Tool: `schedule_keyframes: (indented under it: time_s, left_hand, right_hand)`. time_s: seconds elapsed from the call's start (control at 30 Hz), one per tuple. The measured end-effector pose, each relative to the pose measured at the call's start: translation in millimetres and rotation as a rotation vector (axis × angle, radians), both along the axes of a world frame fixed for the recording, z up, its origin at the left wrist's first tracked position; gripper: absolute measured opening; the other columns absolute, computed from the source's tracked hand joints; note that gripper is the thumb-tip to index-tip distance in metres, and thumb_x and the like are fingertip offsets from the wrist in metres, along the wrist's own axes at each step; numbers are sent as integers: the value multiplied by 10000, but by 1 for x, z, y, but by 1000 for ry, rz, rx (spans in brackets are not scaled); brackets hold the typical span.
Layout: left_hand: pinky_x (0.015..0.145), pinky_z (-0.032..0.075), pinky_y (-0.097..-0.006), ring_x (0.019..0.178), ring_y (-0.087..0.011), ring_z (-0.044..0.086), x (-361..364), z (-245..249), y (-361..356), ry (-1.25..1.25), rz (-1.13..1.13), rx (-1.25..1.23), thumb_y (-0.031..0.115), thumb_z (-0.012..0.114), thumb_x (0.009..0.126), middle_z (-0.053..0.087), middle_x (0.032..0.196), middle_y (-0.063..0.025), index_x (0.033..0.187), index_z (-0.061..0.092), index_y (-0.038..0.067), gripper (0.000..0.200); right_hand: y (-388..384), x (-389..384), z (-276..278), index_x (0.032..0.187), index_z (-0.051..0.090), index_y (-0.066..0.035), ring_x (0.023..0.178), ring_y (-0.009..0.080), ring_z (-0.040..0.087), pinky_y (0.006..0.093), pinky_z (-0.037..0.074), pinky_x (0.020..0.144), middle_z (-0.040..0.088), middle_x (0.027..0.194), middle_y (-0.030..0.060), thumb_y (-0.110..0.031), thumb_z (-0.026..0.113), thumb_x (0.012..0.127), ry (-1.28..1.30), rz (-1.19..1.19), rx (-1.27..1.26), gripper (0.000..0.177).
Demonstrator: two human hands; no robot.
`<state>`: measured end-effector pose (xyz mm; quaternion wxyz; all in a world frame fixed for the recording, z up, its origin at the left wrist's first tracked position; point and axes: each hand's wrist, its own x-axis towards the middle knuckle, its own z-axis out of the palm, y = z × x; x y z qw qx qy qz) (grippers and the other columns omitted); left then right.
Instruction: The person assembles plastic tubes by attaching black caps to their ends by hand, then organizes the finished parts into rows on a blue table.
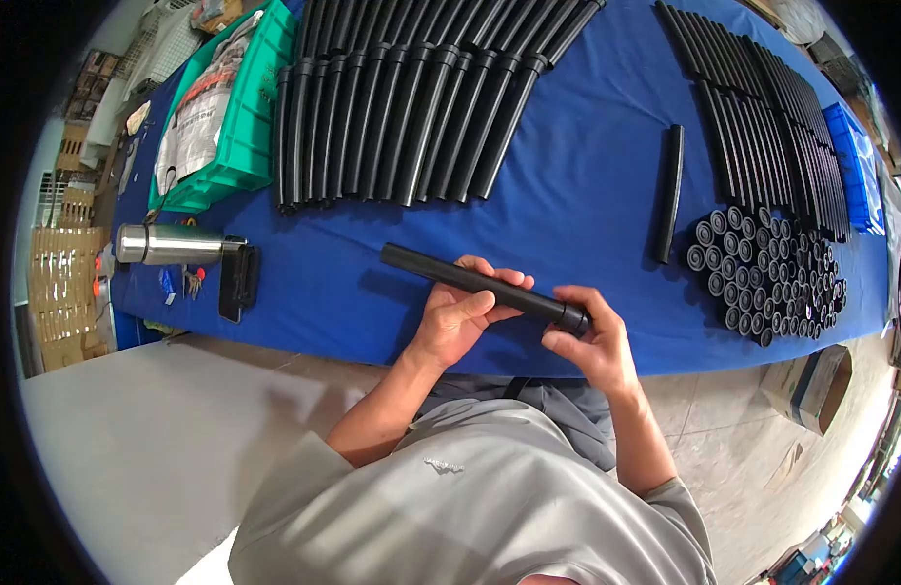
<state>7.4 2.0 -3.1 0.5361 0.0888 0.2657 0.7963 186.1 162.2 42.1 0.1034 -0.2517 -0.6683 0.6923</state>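
A black tube (pixel 426 264) with a wider collar at its right end is held in front of me, just above the table's near edge. My left hand (pixel 462 310) wraps round the tube's middle, thumb on top. At the collared end (pixel 570 318), my right hand (pixel 599 343) grips with thumb and fingertips. Right of my hands, a single black tube (pixel 671 195) without a visible collar lies alone on the blue cloth (pixel 577 195). A cluster of round black caps (pixel 753 278) stands farther right.
Rows of collared tubes (pixel 397 127) lie at the back left, plain tubes (pixel 743 127) at the back right. A green crate (pixel 241 127), steel flask (pixel 173 244), black phone-like case (pixel 239 283) and keys (pixel 191 283) are left. A blue bin (pixel 853 166) stands far right.
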Motion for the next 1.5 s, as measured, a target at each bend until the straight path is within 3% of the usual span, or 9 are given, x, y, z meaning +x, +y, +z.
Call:
schedule_keyframes:
  time_s: [0.1,0.23,0.47,0.57,0.6,0.7,0.73,1.03,1.5]
  left_hand:
    - [1084,564,-563,1358,-417,571,0,-1,-1,15,0,13,34,707,967,650,1330,-218,1247,574,107,318]
    - [1081,566,-564,1362,-409,568,2,7,-1,33,8,-10,33,700,972,651,1317,-214,1246,569,97,310]
    - [1084,558,-564,1319,-391,609,6,5,1,23,-20,29,9,717,957,673,1285,-210,1221,592,89,303]
    - [1082,558,-568,1322,-382,610,9,5,0,6,-13,-34,22,719,960,672,1307,-216,1256,595,89,328]
    - [1088,551,-577,1328,-380,608,11,13,3,-6,-33,-37,35,723,960,678,1314,-209,1280,601,86,346]
    - [1099,538,-590,1339,-389,598,5,2,-1,-88,-52,35,27,713,962,685,1309,-204,1270,616,80,327]
    - [1102,535,-592,1342,-392,596,4,-1,-2,-106,-59,52,21,709,962,685,1311,-204,1263,621,78,319]
    - [1110,529,-596,1348,-385,594,2,5,1,-84,-91,82,33,728,945,696,1303,-201,1239,647,86,310]
    - [1130,515,-587,1343,-393,590,4,0,-4,-73,-76,69,25,718,960,697,1265,-200,1187,651,58,240]
  right_hand:
    - [1,-5,3,1281,609,60,869,163,710,310,603,790,720,983,100,-60,765,934,0,-62,-425,399]
    - [0,-7,4,1260,622,64,826,159,723,299,622,775,726,949,101,-32,728,961,-30,-77,-490,331]
    - [-2,4,5,1279,625,40,824,110,699,277,597,751,719,928,62,-78,731,978,-30,-25,-362,340]
    - [-3,6,5,1280,627,31,846,127,696,298,584,726,708,938,69,-57,730,963,-15,4,-151,345]
    - [-3,8,4,1275,624,10,861,212,709,342,580,707,686,977,110,-69,754,939,15,31,205,369]
    - [-9,6,1,1270,621,-20,818,278,713,370,568,695,689,1010,147,-104,787,923,230,0,665,394]
    - [-10,5,1,1280,611,-36,836,347,697,378,573,697,675,1070,187,-166,817,907,220,25,650,447]
    - [2,2,16,1214,705,1,739,117,685,286,554,666,712,883,63,-154,805,924,-45,61,-54,344]
    - [-5,5,9,1156,707,-8,810,317,696,409,546,725,698,919,160,-184,767,922,37,55,288,299]
